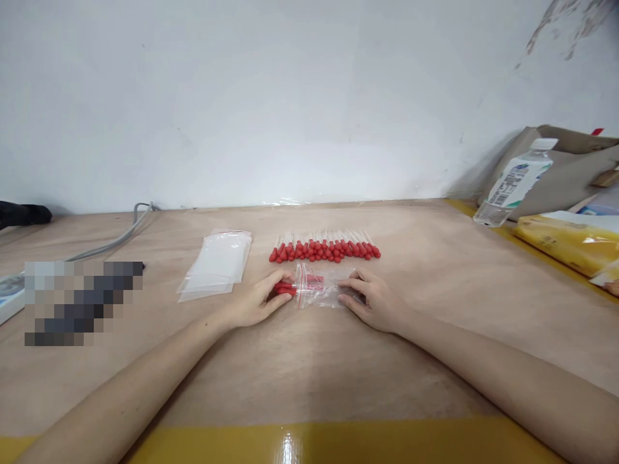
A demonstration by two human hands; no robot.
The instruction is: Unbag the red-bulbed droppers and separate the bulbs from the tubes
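Bag [331,295] lies between my left hand [264,299] and right hand [377,299], which stand apart; long axis runs left to right, hand to hand. Red-lined mouth [300,287] faces left hand, nearer to it. Left fingers and thumb pinched round red heads of sticks [286,290], shafts pointing right, into mouth as I judge. Right fingertips at bag's other end; cannot tell if gripping. Stick row [326,250] just beyond bag.

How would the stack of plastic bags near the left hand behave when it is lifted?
The stack of plastic bags looks thin and flat, so probably light and floppy. Its edges are fanned, so the bags may slide apart. The glossy sheen suggests some slipperiness.
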